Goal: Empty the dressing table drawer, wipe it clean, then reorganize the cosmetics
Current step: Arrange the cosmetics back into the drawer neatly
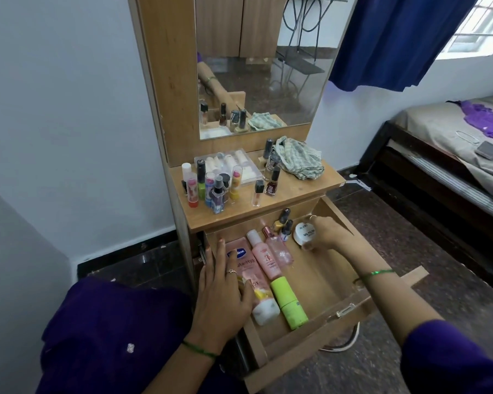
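Observation:
The wooden drawer [325, 280] is pulled out below the dressing table top [293, 189]. Inside lie a pink lotion tube [256, 291], a pink bottle [264, 258], a clear pink bottle [279, 250] and a green tube [289, 302]. Two nail polish bottles [283, 223] stand at the back. My right hand [328, 234] grips a white round jar [302, 233] at the drawer's back right. My left hand [222, 291] rests flat, fingers straight, on the drawer's left edge and the lotion tube. A checked cloth [299, 162] sits crumpled on the table top.
Several lip balms, small bottles and nail polishes [211, 183] crowd the table top, with a clear plastic box [234, 163] behind them and a mirror [256, 66] above. A bed [453, 155] stands to the right, under a blue curtain [396, 38].

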